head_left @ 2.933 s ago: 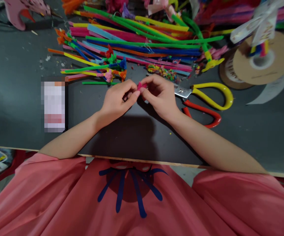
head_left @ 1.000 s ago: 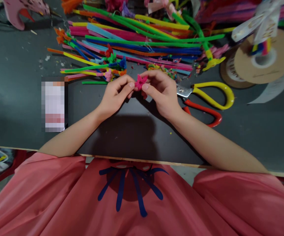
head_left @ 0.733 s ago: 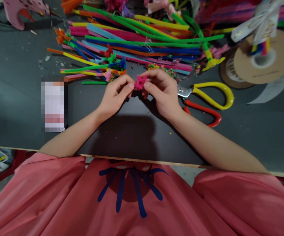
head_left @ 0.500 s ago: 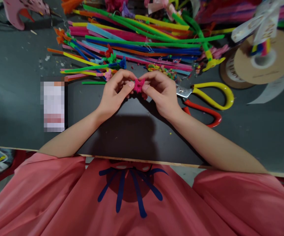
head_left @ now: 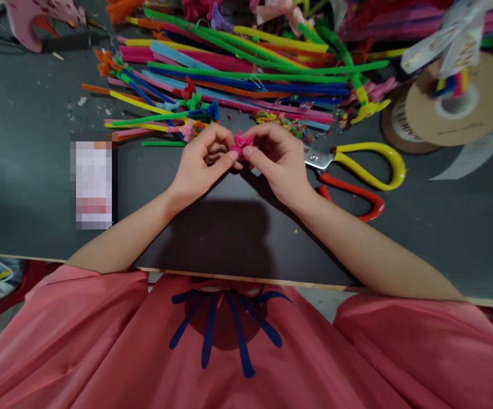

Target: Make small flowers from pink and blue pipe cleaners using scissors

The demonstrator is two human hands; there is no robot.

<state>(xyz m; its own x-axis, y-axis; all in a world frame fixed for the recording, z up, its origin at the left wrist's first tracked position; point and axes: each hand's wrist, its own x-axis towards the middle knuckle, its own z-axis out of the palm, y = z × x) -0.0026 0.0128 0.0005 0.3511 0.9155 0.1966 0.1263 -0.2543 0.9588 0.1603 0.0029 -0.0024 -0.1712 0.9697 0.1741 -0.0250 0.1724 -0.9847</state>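
From where I stand, I can see a small bright pink fuzzy flower (head_left: pixel 241 141) with pointy petals. It is right between the person's two hands, held up in the fingers; I can't tell if it touches the dark grey table (head_left: pixel 16 170). Make the flower the middle of a clock, with six o'clock by the person's tummy. The left hand (head_left: pixel 203 159) comes in from eight o'clock and the right hand (head_left: pixel 286 165) from four o'clock. Both hands are pinched close, thumb and fingers holding the flower from each side.

I think it weighs almost nothing. It looks soft and furry outside, maybe with thin wire inside, so it should bend and keep its new shape. The fuzz should not slip, and a drop would not break it, but a hard squeeze could mash the petals flat. The best place to hold it, I'd say, is low down, where the petals meet. The petal tips look floppy, so only a light pinch there.

At twelve o'clock lie lots of long, fuzzy, many-coloured sticks (head_left: pixel 246 74). Near three o'clock, just beside the right hand, are metal scissors with yellow and red handles (head_left: pixel 320 159). A round brown card spool (head_left: pixel 434 122) sits between two and three o'clock.
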